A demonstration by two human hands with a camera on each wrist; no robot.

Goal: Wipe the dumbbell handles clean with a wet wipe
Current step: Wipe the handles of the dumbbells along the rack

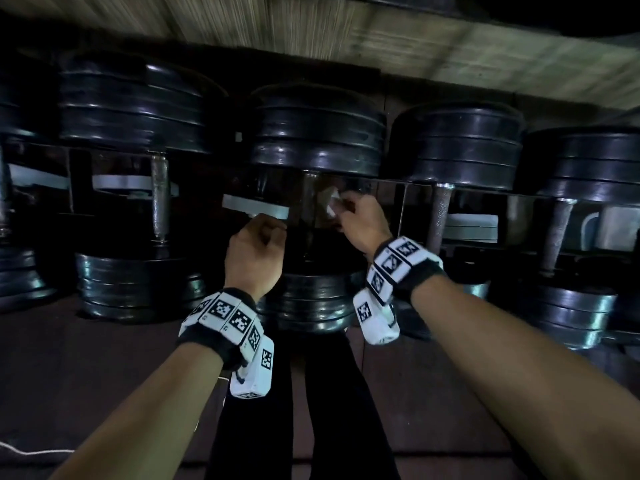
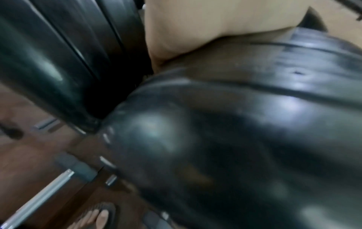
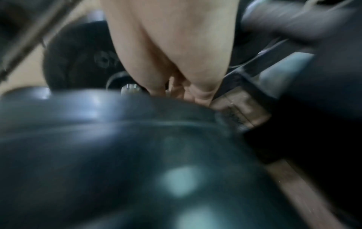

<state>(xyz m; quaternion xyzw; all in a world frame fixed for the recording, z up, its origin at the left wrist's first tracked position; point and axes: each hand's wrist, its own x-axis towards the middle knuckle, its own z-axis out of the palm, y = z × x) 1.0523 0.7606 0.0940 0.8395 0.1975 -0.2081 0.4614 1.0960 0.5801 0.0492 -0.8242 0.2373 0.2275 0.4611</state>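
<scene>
Black plate dumbbells lie on a low rack. The middle dumbbell (image 1: 317, 140) lies in front of me, its dark handle (image 1: 309, 202) running between the plate stacks. My right hand (image 1: 356, 216) pinches a small white wet wipe (image 1: 329, 200) against the upper right side of that handle. My left hand (image 1: 256, 244) hovers just left of the handle with fingers curled, and nothing shows in it. The left wrist view shows my palm (image 2: 195, 27) above blurred plates (image 2: 235, 124). In the right wrist view my right hand (image 3: 172, 46) reaches past the plates (image 3: 117, 155).
Neighbouring dumbbells flank the middle one, with knurled handles at left (image 1: 159, 199) and right (image 1: 441, 216), (image 1: 557, 230). A white rack strip (image 1: 254, 206) sits above my left hand. My black-clad legs (image 1: 304, 410) stand on brown floor (image 1: 86, 375). A white cord (image 1: 27, 452) lies lower left.
</scene>
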